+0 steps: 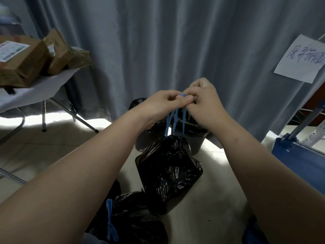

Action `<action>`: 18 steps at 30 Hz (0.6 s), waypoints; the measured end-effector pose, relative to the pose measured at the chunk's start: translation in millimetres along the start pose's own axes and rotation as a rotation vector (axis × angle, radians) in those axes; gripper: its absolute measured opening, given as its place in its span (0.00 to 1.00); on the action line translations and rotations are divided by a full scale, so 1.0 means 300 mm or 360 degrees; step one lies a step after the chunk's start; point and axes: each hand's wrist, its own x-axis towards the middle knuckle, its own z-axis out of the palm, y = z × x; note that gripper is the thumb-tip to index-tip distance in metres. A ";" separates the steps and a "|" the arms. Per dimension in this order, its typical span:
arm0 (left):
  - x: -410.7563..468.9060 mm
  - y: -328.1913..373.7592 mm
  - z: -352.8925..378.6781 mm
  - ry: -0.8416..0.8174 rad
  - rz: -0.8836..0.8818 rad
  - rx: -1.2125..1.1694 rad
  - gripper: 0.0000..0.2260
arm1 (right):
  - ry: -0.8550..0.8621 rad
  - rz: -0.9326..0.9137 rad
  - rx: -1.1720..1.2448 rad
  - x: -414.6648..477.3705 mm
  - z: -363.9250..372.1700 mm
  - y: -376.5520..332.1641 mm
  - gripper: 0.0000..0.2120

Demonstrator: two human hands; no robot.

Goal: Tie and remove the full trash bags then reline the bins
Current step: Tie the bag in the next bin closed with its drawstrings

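Note:
A full black trash bag (168,169) hangs by its blue drawstrings (174,122) in front of me, its bottom near the floor. My left hand (163,104) and my right hand (202,101) meet above it, and both pinch the blue drawstrings at their top. Behind the bag stands a dark bin (193,138) lined with black plastic, partly hidden by my hands. A second black bag (137,219), tied with a blue drawstring (110,222), lies on the floor at the bottom of the view.
A folding table (35,92) with several cardboard parcels (26,59) stands at the left. Grey curtains (158,41) hang behind the bin. A blue metal frame (299,159) and a handwritten paper sign (300,59) are at the right. The floor is pale tile.

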 end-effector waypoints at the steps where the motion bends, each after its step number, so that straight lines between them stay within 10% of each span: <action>1: -0.001 0.000 -0.006 -0.0042 0.0036 -0.0014 0.08 | -0.0036 0.0047 0.0177 -0.006 -0.003 0.002 0.11; 10: -0.023 0.008 -0.008 0.0240 0.0040 0.0124 0.05 | -0.0146 0.0323 0.0967 -0.049 0.022 0.057 0.12; 14: -0.029 0.014 -0.011 0.0353 0.0052 -0.0101 0.06 | -0.0901 0.0461 0.0505 -0.082 0.101 0.155 0.11; 18: -0.027 -0.002 -0.038 0.0566 0.0031 -0.0261 0.06 | -0.0709 0.0569 0.0615 -0.087 0.134 0.195 0.16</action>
